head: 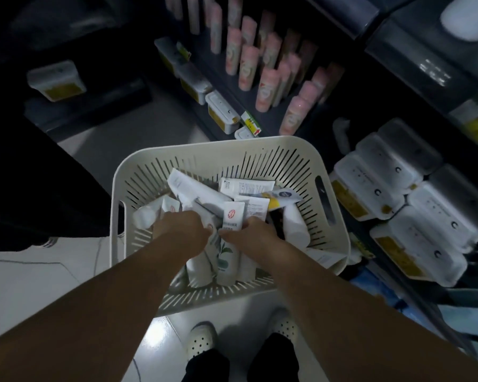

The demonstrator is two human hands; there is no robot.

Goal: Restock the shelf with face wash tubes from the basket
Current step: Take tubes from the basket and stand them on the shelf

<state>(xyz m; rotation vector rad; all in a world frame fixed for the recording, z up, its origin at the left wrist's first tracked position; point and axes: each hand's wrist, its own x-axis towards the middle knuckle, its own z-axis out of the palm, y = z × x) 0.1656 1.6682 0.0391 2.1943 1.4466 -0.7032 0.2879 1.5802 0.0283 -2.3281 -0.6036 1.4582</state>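
A cream slotted basket [273, 150] stands on the floor in front of me, filled with several white face wash tubes [193, 188]. Both my hands are inside it. My left hand [181, 230] curls down over the tubes in the middle-left of the pile. My right hand [253, 234] pinches the lower end of an upright white tube with a red round logo [233, 216]. The fingertips of both hands are hidden among the tubes. The dark shelf [224, 78] behind the basket carries rows of pink tubes [265, 89].
White lidded boxes with yellow labels [414, 216] are stacked on the lower shelf at right, and more [221, 111] line the shelf's front edge. A person in dark clothing [39, 175] stands at left. My feet in white perforated shoes [202, 340] are below the basket on the pale tiled floor.
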